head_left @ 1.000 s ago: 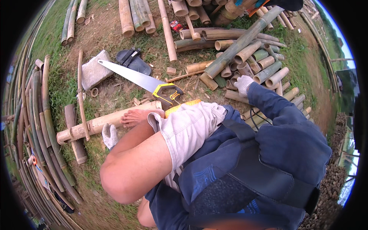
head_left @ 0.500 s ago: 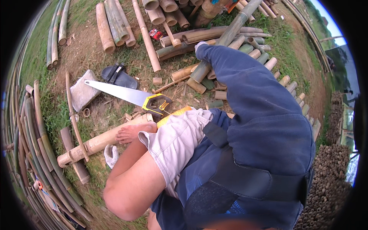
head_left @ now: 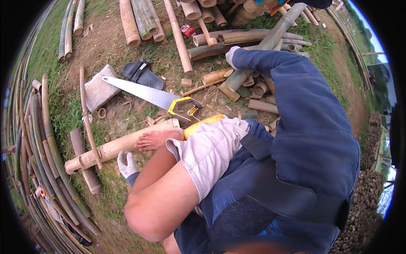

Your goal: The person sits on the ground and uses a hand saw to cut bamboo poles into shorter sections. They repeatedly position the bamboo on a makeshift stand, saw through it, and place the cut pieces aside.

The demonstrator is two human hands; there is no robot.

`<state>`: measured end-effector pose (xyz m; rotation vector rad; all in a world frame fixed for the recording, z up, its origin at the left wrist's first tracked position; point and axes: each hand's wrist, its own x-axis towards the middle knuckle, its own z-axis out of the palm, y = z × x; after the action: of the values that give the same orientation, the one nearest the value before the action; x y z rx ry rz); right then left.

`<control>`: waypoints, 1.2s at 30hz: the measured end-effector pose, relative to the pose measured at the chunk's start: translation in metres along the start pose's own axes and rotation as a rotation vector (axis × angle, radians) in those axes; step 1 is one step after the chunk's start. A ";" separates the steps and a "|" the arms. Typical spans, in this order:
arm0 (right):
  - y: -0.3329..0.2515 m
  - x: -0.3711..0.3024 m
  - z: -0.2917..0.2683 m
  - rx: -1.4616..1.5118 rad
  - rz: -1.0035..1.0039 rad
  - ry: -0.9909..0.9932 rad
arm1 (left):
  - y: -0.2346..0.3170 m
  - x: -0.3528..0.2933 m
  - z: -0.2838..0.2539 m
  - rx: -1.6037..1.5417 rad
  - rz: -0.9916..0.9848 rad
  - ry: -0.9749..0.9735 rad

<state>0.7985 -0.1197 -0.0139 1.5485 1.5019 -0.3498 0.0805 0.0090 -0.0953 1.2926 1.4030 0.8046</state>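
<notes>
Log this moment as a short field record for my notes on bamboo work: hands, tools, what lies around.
left hand: gloved, on the ground beside the bamboo pole
right hand: gloved, reaching to a bamboo piece in the pile
foot: bare, resting on the bamboo pole
hand saw: lying on the ground, yellow and black handle
sandal: dark, beyond the saw blade
flat stone: grey, left of the saw

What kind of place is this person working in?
Most likely an outdoor bamboo-cutting yard on grassy ground. Cut bamboo poles lie heaped on the grass, a handsaw with a yellow and black handle rests on the dirt, and one bamboo pole is pinned under a bare foot.
</notes>
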 end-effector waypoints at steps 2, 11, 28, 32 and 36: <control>-0.028 -0.030 -0.030 -0.089 -0.269 0.326 | 0.007 0.005 0.010 -0.002 0.009 0.000; -0.175 -0.085 -0.250 -0.129 -0.733 0.429 | 0.066 -0.022 0.062 -0.208 0.007 -0.324; -0.193 -0.092 -0.145 1.654 -0.708 -0.073 | 0.052 -0.019 0.152 -0.750 0.004 -0.325; -0.197 -0.064 -0.044 2.692 -0.273 -0.326 | 0.066 -0.017 0.147 -0.687 -0.119 -0.273; -0.193 -0.019 -0.032 3.450 -0.308 -0.082 | 0.061 -0.013 0.137 -0.616 -0.090 -0.281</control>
<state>0.6090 -0.1402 -0.0605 -0.6579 0.4322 1.4129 0.2277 -0.0132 -0.0704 0.8166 0.8811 0.8657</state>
